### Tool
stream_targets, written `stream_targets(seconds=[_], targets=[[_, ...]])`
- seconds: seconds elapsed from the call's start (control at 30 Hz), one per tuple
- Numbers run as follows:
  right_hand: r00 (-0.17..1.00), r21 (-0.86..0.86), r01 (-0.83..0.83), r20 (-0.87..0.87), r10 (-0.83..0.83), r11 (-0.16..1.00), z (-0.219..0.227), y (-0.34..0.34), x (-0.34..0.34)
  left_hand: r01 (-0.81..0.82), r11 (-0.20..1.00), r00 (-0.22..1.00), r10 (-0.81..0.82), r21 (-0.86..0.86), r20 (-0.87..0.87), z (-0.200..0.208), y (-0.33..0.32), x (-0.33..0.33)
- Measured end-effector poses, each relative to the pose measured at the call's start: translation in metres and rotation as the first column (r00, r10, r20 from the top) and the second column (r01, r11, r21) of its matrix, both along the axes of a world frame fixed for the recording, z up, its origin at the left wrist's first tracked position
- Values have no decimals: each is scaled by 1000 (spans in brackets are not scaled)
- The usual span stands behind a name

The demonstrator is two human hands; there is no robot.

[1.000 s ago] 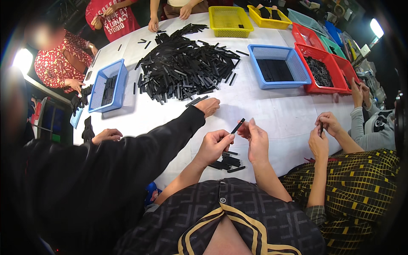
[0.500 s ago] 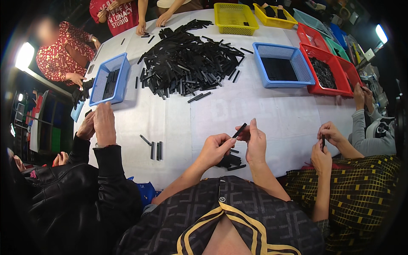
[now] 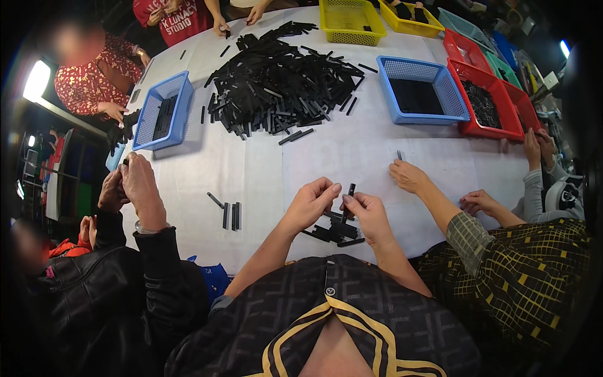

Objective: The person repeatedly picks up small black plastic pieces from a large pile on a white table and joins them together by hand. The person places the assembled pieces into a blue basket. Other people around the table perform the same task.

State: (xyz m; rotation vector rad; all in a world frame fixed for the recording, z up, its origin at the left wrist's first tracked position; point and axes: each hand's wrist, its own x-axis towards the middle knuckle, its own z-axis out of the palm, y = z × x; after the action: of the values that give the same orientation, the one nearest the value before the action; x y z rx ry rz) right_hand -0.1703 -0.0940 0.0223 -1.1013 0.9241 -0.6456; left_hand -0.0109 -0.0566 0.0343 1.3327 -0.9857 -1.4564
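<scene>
My right hand (image 3: 369,217) is closed, pinching a short black stick (image 3: 350,190) between thumb and fingers; the stick stands nearly upright. Just left of its top end, my left hand (image 3: 311,204) has its fingers curled and the thumb against them; whatever it may hold is hidden. Below both hands, a small heap of similar black sticks (image 3: 339,232) lies on the white table (image 3: 264,182). A big pile of such sticks (image 3: 282,81) fills the table's far middle.
Several sticks (image 3: 236,216) lie left of my hands. A blue basket (image 3: 182,119) stands at left, another blue basket (image 3: 424,116) at right beside a red basket (image 3: 505,122). A yellow basket (image 3: 352,36) is at the back. Co-workers sit close on both sides; one's hand (image 3: 408,176) reaches in from the right.
The stick has gone from tilted between both hands to nearly upright in my right hand, which has moved down. The right co-worker's hand has reached out onto the table.
</scene>
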Motion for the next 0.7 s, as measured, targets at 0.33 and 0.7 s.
stream_targets(seconds=[0.33,0.7], targets=[[968,-177,-157,-223,115,972,-7,17,3,-160,987,977,160,10,-140,-24,-7,-4],[968,-223,-147,-231,95,964,0,14,10,-246,966,930,258,77,-261,-22,-11,-3]])
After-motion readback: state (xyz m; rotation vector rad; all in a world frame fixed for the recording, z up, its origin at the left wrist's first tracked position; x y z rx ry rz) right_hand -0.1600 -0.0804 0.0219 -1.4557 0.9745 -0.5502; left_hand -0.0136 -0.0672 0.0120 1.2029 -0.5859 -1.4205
